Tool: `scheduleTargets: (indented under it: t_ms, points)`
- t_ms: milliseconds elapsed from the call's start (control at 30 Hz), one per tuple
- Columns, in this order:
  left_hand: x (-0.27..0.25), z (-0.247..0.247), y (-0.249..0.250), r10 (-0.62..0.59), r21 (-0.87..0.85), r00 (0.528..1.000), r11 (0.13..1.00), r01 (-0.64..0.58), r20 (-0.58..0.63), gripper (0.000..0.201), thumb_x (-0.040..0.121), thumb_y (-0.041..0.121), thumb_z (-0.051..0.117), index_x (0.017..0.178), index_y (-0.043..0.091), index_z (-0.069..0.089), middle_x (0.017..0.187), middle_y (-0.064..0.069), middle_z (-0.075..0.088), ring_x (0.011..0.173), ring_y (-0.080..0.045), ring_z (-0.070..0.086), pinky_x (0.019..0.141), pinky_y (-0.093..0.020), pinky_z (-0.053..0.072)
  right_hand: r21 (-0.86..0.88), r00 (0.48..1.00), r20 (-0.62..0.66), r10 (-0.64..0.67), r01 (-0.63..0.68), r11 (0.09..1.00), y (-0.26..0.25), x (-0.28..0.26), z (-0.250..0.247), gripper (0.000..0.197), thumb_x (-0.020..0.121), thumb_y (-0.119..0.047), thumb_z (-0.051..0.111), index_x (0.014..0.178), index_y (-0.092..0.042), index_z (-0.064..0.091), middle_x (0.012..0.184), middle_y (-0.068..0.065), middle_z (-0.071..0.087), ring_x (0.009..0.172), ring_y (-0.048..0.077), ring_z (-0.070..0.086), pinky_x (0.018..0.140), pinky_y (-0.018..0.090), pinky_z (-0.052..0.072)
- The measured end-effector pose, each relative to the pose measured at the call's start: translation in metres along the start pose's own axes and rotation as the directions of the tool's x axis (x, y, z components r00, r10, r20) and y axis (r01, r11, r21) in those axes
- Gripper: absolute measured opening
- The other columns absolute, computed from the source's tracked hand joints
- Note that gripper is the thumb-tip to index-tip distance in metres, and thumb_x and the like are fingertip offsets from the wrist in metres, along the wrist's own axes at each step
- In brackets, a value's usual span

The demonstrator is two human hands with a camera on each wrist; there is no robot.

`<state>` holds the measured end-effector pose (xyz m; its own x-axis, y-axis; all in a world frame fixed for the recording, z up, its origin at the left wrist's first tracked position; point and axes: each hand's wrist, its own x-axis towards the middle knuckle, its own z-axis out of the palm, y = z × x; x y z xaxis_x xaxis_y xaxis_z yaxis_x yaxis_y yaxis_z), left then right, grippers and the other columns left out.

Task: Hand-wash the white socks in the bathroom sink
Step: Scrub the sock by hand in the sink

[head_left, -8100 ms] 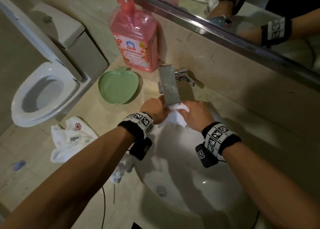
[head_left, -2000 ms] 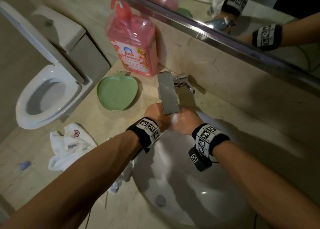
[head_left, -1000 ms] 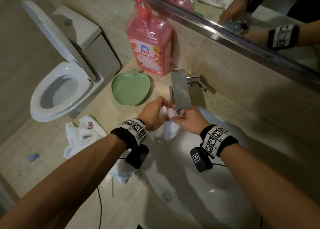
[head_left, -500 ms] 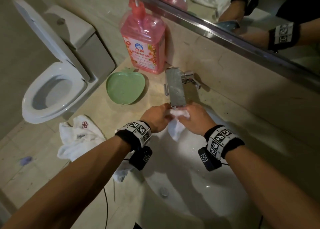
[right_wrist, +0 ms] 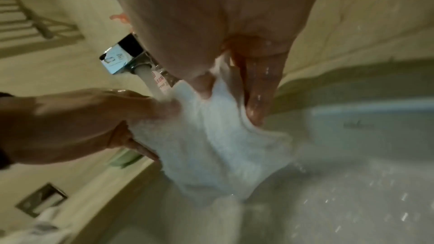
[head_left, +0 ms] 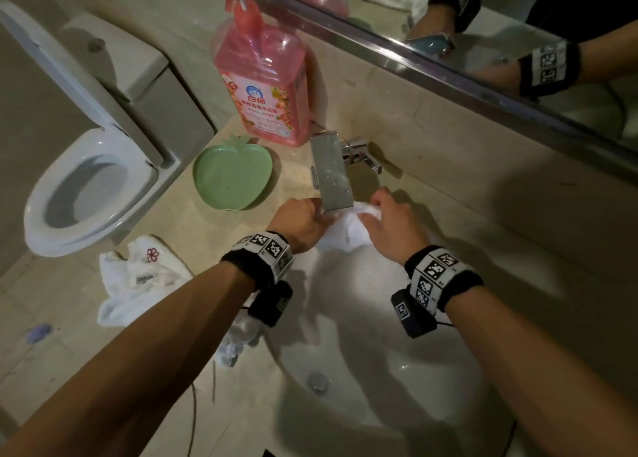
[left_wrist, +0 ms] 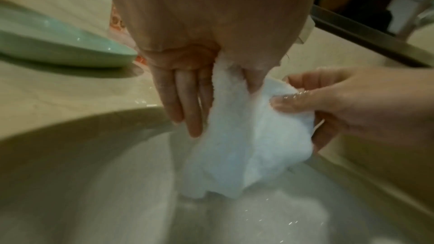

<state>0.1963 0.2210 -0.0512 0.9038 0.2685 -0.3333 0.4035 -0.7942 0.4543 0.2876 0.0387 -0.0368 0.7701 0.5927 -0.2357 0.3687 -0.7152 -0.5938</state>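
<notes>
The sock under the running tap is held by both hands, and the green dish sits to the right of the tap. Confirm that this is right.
One detail is wrong: the green dish sits to the left of the tap, not the right, as the head view shows. The rest holds: the left hand and the right hand both hold the sock under the running water, seen in the right wrist view.

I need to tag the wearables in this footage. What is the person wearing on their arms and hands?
Both forearms are bare, no sleeves or gloves. Each wrist carries a black band with white panels of black square-code markers: left wristband, right wristband. Under each hangs a small black camera box, the left one and the right one, which also bears a marker; thin dark cables lead from them.
</notes>
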Motion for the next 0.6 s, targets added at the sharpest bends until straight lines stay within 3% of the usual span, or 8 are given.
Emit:
scheduleTargets:
  t_ms: [100, 167, 233, 333, 367, 433, 500, 600]
  points:
    - [0.001, 0.000, 0.001, -0.188, -0.089, 0.982, 0.979, 0.185, -0.027, 0.032, 0.097, 0.042, 0.049, 0.089, 0.012, 0.056, 0.096, -0.014, 0.067, 0.087, -0.035, 0.061, 0.072, -0.032, 0.044, 0.235, 0.996, 0.028, 0.089, -0.093, 0.967, -0.014, 0.000, 0.022, 0.025, 0.098, -0.029, 0.062, 0.113, -0.014, 0.049, 0.099, 0.006, 0.063, 0.088, 0.024, 0.064, 0.056, 0.020, 0.046]
    - [0.000, 0.000, 0.003, -0.252, -0.180, 0.967, 0.950, 0.255, 0.040, 0.032, 0.096, 0.042, 0.048, 0.096, 0.012, 0.056, 0.106, -0.016, 0.067, 0.092, -0.035, 0.061, 0.076, -0.033, 0.044, 0.397, 0.989, 0.113, 0.099, -0.136, 0.908, -0.023, 0.001, 0.033, 0.044, 0.089, -0.028, 0.075, 0.120, -0.017, 0.045, 0.106, 0.001, 0.065, 0.090, 0.014, 0.064, 0.056, 0.011, 0.044]
    - [-0.007, -0.004, 0.008, -0.153, -0.309, 0.973, 0.929, 0.201, 0.174, 0.044, 0.093, 0.050, 0.045, 0.114, 0.013, 0.056, 0.113, -0.011, 0.067, 0.100, -0.031, 0.063, 0.085, -0.035, 0.047, 0.414, 0.983, 0.176, 0.043, -0.113, 0.903, -0.028, 0.005, 0.042, 0.067, 0.077, -0.025, 0.085, 0.130, -0.017, 0.043, 0.107, -0.005, 0.066, 0.090, 0.004, 0.061, 0.063, 0.004, 0.043]
    - [-0.024, -0.012, 0.010, 0.027, -0.478, 0.971, 0.874, 0.092, 0.236, 0.044, 0.088, 0.043, 0.044, 0.115, 0.012, 0.059, 0.108, -0.007, 0.067, 0.098, -0.023, 0.063, 0.091, -0.038, 0.050, 0.326, 0.984, 0.175, 0.026, -0.083, 0.942, -0.029, 0.014, 0.048, 0.056, 0.080, -0.019, 0.079, 0.131, -0.014, 0.055, 0.102, -0.004, 0.065, 0.095, 0.012, 0.061, 0.061, -0.002, 0.038]
    - [-0.026, -0.012, 0.005, 0.011, -0.507, 0.977, 0.856, 0.101, 0.212, 0.034, 0.090, 0.034, 0.045, 0.110, 0.009, 0.057, 0.108, -0.007, 0.065, 0.098, -0.022, 0.061, 0.090, -0.038, 0.049, 0.338, 0.984, 0.175, 0.044, -0.102, 0.935, -0.029, 0.017, 0.048, 0.048, 0.082, -0.015, 0.074, 0.127, -0.017, 0.058, 0.101, -0.004, 0.065, 0.096, 0.015, 0.062, 0.062, 0.002, 0.041]
    - [-0.030, -0.011, -0.008, -0.092, -0.583, 0.984, 0.796, 0.164, 0.153, 0.015, 0.092, 0.011, 0.049, 0.107, 0.007, 0.045, 0.111, -0.006, 0.055, 0.099, -0.018, 0.055, 0.082, -0.032, 0.047, 0.445, 0.973, 0.215, 0.084, -0.174, 0.878, -0.027, 0.019, 0.044, 0.045, 0.082, -0.002, 0.063, 0.116, -0.031, 0.063, 0.102, -0.007, 0.068, 0.098, 0.018, 0.065, 0.074, 0.022, 0.054]
    - [-0.029, -0.010, -0.018, -0.105, -0.530, 0.984, 0.831, 0.167, 0.146, 0.039, 0.085, 0.002, 0.061, 0.117, 0.007, 0.038, 0.116, -0.007, 0.047, 0.100, -0.018, 0.051, 0.079, -0.027, 0.046, 0.532, 0.960, 0.252, 0.125, -0.245, 0.811, -0.024, 0.020, 0.039, 0.055, 0.080, 0.008, 0.055, 0.109, -0.038, 0.063, 0.107, -0.009, 0.069, 0.104, 0.018, 0.065, 0.084, 0.040, 0.058]
    - [-0.019, -0.008, -0.015, -0.011, -0.335, 0.982, 0.939, 0.075, 0.191, 0.073, 0.074, 0.015, 0.080, 0.136, 0.010, 0.041, 0.126, -0.005, 0.050, 0.112, -0.021, 0.053, 0.091, -0.028, 0.046, 0.579, 0.946, 0.293, 0.143, -0.294, 0.760, -0.012, 0.017, 0.031, 0.060, 0.076, 0.014, 0.052, 0.123, -0.022, 0.062, 0.118, 0.010, 0.068, 0.110, 0.031, 0.065, 0.088, 0.056, 0.058]
